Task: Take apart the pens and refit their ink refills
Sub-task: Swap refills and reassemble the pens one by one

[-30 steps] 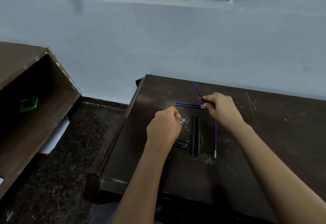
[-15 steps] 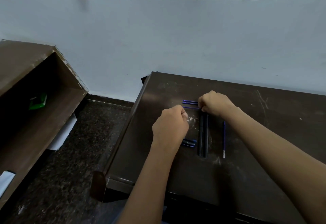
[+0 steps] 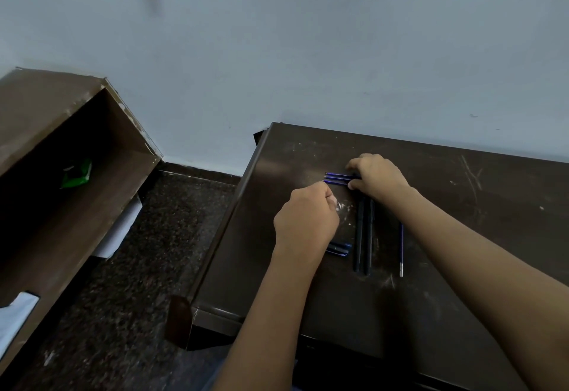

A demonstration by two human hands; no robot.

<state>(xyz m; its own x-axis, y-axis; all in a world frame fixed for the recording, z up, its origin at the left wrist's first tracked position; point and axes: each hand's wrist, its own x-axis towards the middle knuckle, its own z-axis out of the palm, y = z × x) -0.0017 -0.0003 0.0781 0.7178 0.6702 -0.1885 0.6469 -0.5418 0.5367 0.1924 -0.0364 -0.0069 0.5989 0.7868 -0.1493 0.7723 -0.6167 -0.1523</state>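
Note:
Three blue ink refills [image 3: 337, 178] lie side by side across the dark table [image 3: 462, 206], tips pointing left. My right hand [image 3: 380, 176] covers their right ends, finger and thumb curled round them. My left hand [image 3: 304, 218] is a closed fist on the table just below the refill tips, and nothing shows in it. Two dark pen barrels [image 3: 363, 236] lie parallel, pointing away from me, partly under my right wrist. A fourth refill [image 3: 401, 247] lies to their right. Dark pen caps [image 3: 338, 250] peek out beneath my left wrist.
The table's left edge [image 3: 234, 212] drops to a speckled dark floor [image 3: 138, 267]. A brown open cabinet [image 3: 61, 175] stands at the left with a green packet [image 3: 77, 173] inside. A pale wall [image 3: 308, 67] rises behind the table.
My right hand has lowered the refill it held up and set it beside the two lying across the table. My left fist has stayed put. The view has shifted slightly.

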